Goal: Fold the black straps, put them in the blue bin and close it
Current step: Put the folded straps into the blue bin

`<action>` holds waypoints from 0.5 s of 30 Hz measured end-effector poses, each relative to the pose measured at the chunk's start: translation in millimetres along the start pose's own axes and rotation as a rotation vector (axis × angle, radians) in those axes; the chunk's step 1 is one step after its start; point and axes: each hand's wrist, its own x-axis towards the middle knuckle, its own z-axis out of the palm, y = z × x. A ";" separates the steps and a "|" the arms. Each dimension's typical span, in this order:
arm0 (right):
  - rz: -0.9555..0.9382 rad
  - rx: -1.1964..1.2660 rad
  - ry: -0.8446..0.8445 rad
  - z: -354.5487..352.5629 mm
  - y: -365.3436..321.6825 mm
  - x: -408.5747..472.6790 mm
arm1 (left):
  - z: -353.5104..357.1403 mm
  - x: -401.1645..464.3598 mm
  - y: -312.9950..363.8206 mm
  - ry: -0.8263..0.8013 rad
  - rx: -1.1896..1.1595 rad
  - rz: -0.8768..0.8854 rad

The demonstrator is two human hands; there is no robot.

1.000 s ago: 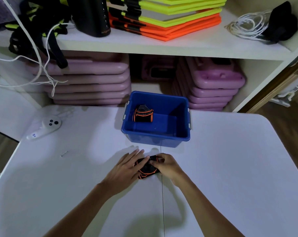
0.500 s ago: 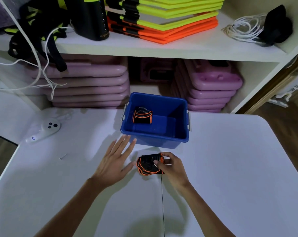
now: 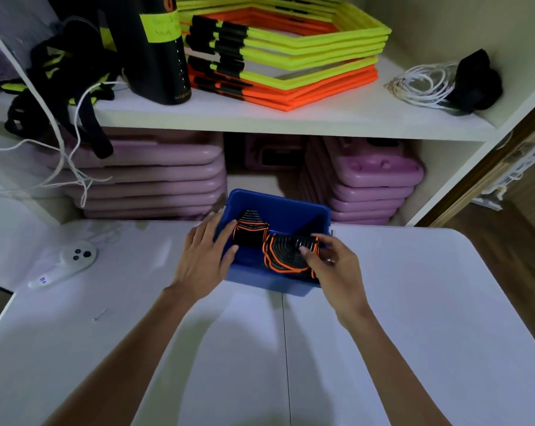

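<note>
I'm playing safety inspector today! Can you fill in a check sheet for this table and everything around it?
Surface: white table, seam down the middle.
Job's things: blue bin open, one folded strap inside; second strap held over it; no lid seen.
Clutter: white controller on the table's left.
Hands: left hand rests on the bin's left rim; right hand pinches the second strap.
Cables: white cord coiled on the shelf; more hang at left.
Surroundings: yellow and orange rings on the shelf, purple boards beneath.

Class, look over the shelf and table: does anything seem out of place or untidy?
A tangled white cord and black-and-yellow straps spill off the shelf at left, dangling over the purple boards. A small loose pin lies on the table.
</note>
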 end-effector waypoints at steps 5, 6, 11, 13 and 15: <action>0.077 -0.159 0.138 26.6 17.8 60.0 | 23.0 -0.3 4.5 -0.151 -0.084 -0.019; 0.095 -0.160 0.140 33.5 21.7 68.7 | 25.2 -4.4 6.8 -0.150 -0.104 -0.031; 0.292 -0.230 0.091 58.9 46.5 102.4 | 23.0 -16.7 16.7 -0.124 -0.095 -0.084; 0.357 -0.234 0.080 65.5 56.4 113.8 | 24.5 -18.1 16.5 -0.121 -0.093 -0.099; 0.402 -0.188 0.104 68.4 66.8 127.0 | 27.0 -18.4 15.4 -0.118 -0.094 -0.096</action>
